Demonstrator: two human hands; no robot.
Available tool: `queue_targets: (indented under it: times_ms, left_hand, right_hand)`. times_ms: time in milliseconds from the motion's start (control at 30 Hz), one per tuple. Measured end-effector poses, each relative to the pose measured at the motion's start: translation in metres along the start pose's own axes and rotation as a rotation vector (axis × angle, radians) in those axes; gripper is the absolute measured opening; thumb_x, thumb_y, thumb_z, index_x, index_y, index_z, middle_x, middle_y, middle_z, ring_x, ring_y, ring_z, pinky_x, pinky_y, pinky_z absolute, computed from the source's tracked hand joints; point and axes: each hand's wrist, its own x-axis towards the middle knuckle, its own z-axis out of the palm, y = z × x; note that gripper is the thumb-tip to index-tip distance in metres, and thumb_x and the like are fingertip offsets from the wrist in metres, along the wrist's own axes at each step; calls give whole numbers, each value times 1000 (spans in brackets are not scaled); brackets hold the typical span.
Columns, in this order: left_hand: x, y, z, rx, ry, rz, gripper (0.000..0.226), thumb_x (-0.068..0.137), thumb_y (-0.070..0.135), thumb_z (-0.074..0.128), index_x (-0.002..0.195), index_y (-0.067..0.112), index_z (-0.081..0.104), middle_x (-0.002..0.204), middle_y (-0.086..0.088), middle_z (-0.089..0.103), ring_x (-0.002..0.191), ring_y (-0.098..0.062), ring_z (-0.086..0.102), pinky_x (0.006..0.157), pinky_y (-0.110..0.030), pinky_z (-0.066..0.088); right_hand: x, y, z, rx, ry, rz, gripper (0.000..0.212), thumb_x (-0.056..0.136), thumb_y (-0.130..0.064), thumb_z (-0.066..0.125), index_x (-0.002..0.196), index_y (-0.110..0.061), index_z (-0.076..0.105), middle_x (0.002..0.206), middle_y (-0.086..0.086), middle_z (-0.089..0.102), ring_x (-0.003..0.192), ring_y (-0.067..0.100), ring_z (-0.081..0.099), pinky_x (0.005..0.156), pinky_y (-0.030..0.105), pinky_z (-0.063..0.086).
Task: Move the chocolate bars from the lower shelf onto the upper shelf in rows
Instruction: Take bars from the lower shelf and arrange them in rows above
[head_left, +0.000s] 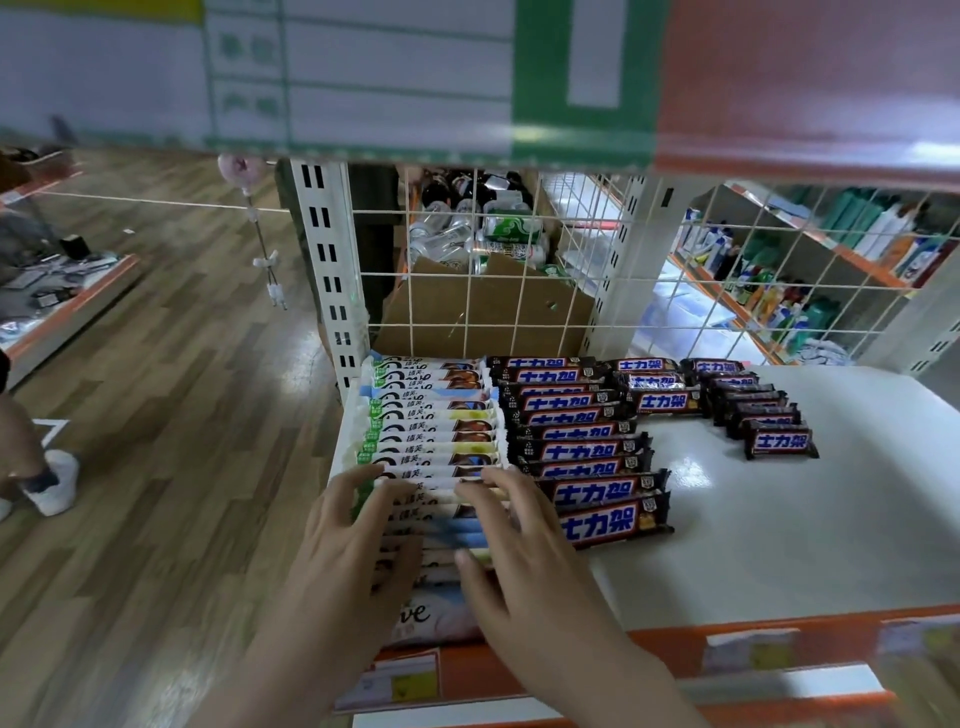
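A long row of white-wrapped chocolate bars (434, 423) runs front to back along the left edge of the white shelf (810, 514). Right of it lies a row of dark brown bars with blue lettering (587, 449), then a short stack (657, 397) and another short row (756, 410). My left hand (345, 540) and my right hand (511, 545) both rest with spread fingers on the near end of the white row, one at each side. A pale blue Dove pack (436, 618) lies at the front, partly under my hands.
A wire grid (519, 270) backs the shelf, with a cardboard box of cans (483, 291) behind it. An upper shelf edge with labels (467, 78) hangs overhead. Orange price strip (675, 654) lines the front. A person's foot (52, 480) stands on the wood floor at left.
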Motion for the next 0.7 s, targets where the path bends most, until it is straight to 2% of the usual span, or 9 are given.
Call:
queue_targets:
  times_ms: [167, 300, 400, 500, 567, 600, 700]
  left_hand:
    - [-1, 3, 8, 14, 47, -19, 38, 83, 9, 64, 119, 16, 53, 128, -4, 38, 123, -23, 38, 98, -32, 35]
    - [1, 4, 11, 38, 36, -24, 38, 78, 2, 68, 113, 8, 57, 121, -12, 46, 116, -33, 45, 92, -38, 39]
    - [1, 6, 7, 72, 14, -49, 38, 78, 8, 68, 114, 14, 57, 123, -9, 45, 114, -32, 47, 88, -41, 43]
    - [7, 15, 3, 186, 52, -17, 39, 77, 18, 69, 114, 21, 56, 124, -8, 46, 113, -34, 51, 81, -47, 47]
    - [16, 33, 5, 198, 44, 84, 34, 85, 31, 61, 118, 27, 55, 130, -5, 45, 119, -32, 47, 86, -48, 46]
    - [22, 44, 10, 209, -3, 128, 36, 87, 38, 56, 123, 32, 53, 136, -2, 41, 125, -30, 42, 93, -47, 42]
    - [38, 72, 35, 298, -162, 236, 51, 88, 47, 48, 136, 46, 28, 151, 9, 15, 140, -18, 13, 112, -40, 17]
  right_hand:
    - [0, -8, 11, 3, -30, 15, 37, 100, -31, 27, 136, -32, 21, 144, -17, 2, 141, 11, -10, 118, 34, 8]
    - [2, -13, 13, -53, -21, 27, 38, 99, -25, 29, 137, -24, 23, 146, -6, 8, 140, 17, -3, 117, 37, 6]
    - [0, -16, 9, -28, -20, 17, 39, 100, -28, 30, 138, -24, 25, 147, -5, 12, 141, 16, -1, 117, 36, 7]
    - [-3, -5, -8, -1, 38, 3, 37, 99, -35, 29, 136, -28, 30, 146, -9, 20, 138, 12, 11, 113, 32, 18]
    - [-6, 11, -23, -43, 109, 3, 39, 97, -33, 32, 136, -28, 33, 141, -9, 29, 131, 11, 26, 107, 29, 26]
    - [-7, 23, -32, -76, 133, 14, 41, 96, -31, 35, 137, -27, 34, 141, -8, 30, 129, 11, 29, 107, 29, 27]
    - [-11, 62, -56, -234, 98, 69, 51, 91, -27, 45, 140, -27, 29, 144, -8, 25, 134, 12, 22, 112, 28, 20]
